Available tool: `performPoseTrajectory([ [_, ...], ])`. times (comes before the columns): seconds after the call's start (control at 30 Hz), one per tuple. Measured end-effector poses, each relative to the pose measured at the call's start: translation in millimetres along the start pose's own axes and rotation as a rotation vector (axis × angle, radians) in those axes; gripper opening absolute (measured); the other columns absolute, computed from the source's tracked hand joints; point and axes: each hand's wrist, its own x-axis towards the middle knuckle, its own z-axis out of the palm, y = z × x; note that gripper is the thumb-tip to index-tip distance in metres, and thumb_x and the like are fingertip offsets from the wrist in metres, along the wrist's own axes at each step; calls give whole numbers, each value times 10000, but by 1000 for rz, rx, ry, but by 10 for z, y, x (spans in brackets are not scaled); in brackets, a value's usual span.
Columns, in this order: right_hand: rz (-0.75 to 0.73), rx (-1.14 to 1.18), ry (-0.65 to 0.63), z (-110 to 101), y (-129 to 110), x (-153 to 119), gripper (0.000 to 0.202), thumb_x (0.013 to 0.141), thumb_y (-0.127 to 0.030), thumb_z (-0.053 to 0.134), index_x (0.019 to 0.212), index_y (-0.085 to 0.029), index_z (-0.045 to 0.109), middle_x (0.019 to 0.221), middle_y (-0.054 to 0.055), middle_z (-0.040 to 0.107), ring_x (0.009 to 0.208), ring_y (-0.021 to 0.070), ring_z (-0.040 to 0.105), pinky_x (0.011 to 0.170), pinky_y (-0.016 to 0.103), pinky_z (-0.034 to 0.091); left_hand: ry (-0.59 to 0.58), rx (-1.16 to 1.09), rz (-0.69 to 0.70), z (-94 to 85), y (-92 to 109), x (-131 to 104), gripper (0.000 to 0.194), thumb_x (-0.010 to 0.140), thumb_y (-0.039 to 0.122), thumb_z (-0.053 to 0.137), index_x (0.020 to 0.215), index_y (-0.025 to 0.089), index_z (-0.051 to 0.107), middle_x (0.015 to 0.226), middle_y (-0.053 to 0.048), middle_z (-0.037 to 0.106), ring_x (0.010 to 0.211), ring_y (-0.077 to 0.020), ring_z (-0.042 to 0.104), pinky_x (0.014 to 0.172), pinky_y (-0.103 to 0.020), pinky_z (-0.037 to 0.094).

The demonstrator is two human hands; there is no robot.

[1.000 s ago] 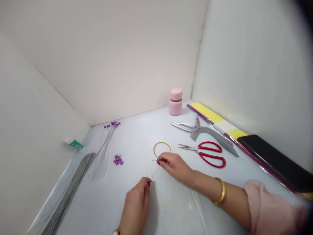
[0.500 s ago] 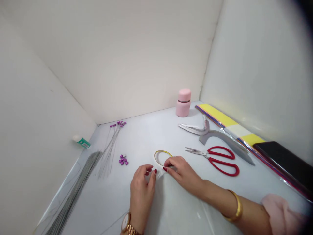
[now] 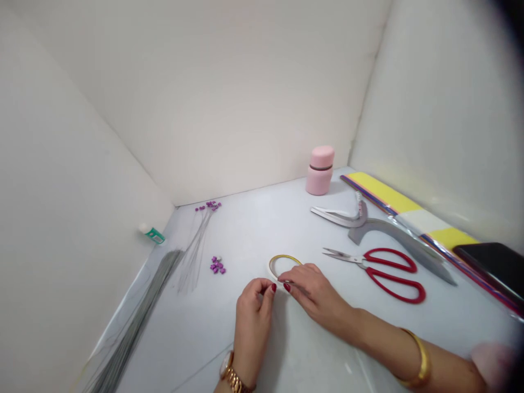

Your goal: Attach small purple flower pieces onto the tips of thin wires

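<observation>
A thin ring (image 3: 273,263), yellow inside and white outside, looks like a narrow roll of tape and stands at the table's middle. My right hand (image 3: 315,289) pinches its near edge between thumb and fingers. Just left of it, my left hand (image 3: 254,305) is closed in a pinch, thumb against index finger. Whatever lies between those left fingertips is too small to make out. Both sets of fingertips are close together, with a small gap between them. To the left sits a little pile of purple beads or buds (image 3: 218,266).
Red-handled scissors (image 3: 374,265) lie to the right, with grey pliers (image 3: 380,224) behind. A pink flask (image 3: 320,170), yellow sheets (image 3: 385,191) and a black phone (image 3: 493,267) stand or lie farther off. Wire bundle (image 3: 143,311), purple-tipped stems (image 3: 200,232) and a green-white tube (image 3: 153,234) are left.
My left thumb and index finger have come together from an open gap. The right hand keeps its hold on the ring. The whole view has shifted, so things appear farther right.
</observation>
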Motion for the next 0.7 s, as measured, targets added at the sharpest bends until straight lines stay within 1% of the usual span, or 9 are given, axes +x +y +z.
performPoseTrajectory([
  [0.1, -15, -1, -1, -11, -3, 12, 159, 883, -177, 418, 933, -216, 564, 782, 14, 598, 769, 175, 531, 747, 338, 338, 4, 0, 2, 8, -2, -8, 189, 850, 216, 415, 741, 186, 567, 711, -20, 637, 662, -154, 578, 615, -248, 447],
  [0.27, -33, -14, 6, 4, -3, 11, 186, 890, -164, 401, 933, -226, 572, 747, 9, 583, 733, 173, 524, 736, 347, 329, 67, 82, 32, 33, 3, -28, 173, 829, 184, 449, 722, 189, 584, 742, -27, 628, 713, -169, 566, 665, -274, 419],
  [0.33, -34, -12, 18, 11, 4, 5, 185, 889, -161, 400, 939, -222, 567, 751, 10, 587, 729, 172, 526, 740, 350, 330, 103, 110, 31, 0, -22, -5, 158, 828, 192, 453, 745, 192, 587, 751, -29, 635, 720, -170, 569, 675, -276, 418],
  [0.43, -26, 3, 39, 15, 22, 3, 189, 889, -153, 393, 939, -221, 562, 754, 8, 601, 724, 167, 538, 751, 353, 334, 188, 161, 5, -158, -135, 78, 154, 835, 210, 435, 789, 192, 581, 772, -45, 638, 733, -185, 570, 690, -294, 416],
  [0.57, -4, 23, 71, 25, 44, 11, 175, 885, -149, 402, 941, -221, 552, 796, 11, 620, 755, 167, 554, 768, 361, 337, 346, 246, -68, -451, -395, 222, 162, 812, 215, 440, 858, 180, 591, 867, -103, 617, 820, -259, 542, 779, -399, 368],
  [0.63, 1, 30, 76, 32, 52, 14, 168, 882, -151, 409, 939, -222, 550, 795, 9, 619, 752, 166, 554, 766, 362, 343, 388, 252, -98, -535, -516, 274, 158, 790, 219, 467, 855, 180, 605, 847, -106, 610, 860, -291, 522, 818, -439, 337],
  [0.7, 2, 36, 75, 37, 58, 12, 166, 882, -151, 411, 938, -223, 550, 780, 4, 616, 737, 162, 553, 757, 359, 350, 404, 223, -117, -553, -601, 307, 145, 764, 228, 503, 838, 181, 618, 829, -104, 606, 892, -309, 507, 854, -462, 308],
])
